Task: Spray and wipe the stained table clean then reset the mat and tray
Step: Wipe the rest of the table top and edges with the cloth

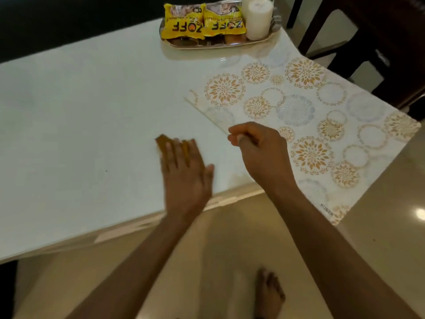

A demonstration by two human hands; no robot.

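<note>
The right hand (pixel 255 143) is pinching the mat (pixel 310 116) edge, lifting it clear, while the flat left hand (pixel 184 171) is pressing a cloth (pixel 162 141) (blurred) beside it.

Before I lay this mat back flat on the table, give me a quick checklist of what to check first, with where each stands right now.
1. Right hand gripping the mat edge: ok, fingers curled round it.
2. Left hand pressing the brown cloth on the table: ok.
3. Stain wiped off beside the mat: cannot tell, the hand is blurred and covers that spot.
4. Surface dry: cannot tell.
5. Tray with the yellow packets out of the mat's way: ok, at the far edge.
6. Mat fully on the table: not ok, it overhangs the edge.
</note>
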